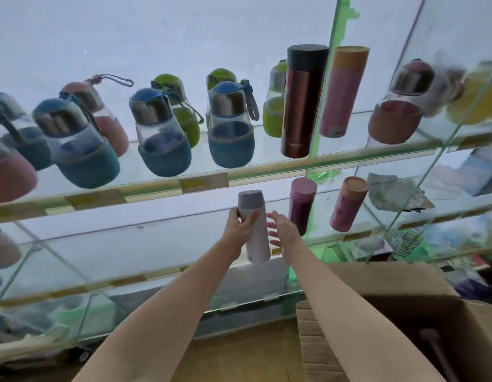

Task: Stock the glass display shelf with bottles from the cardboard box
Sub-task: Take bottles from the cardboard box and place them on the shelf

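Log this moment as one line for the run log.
left hand grips white bottle | right hand open beside it | at middle glass shelf | cardboard box open

The display shelf [266, 166] is clear, glossy glass with green-tinted edges and strips of tan tape along its front. The rounded bottles [228, 125] look like clear glass or plastic with shiny metal inserts, matt cloth-like sleeves and cord loops. The tall dark flask [302, 103] has a glossy, metallic brown body. The white bottle [254, 232] looks smooth and matt. The cardboard box [404, 312] is brown, matt and rough-edged.
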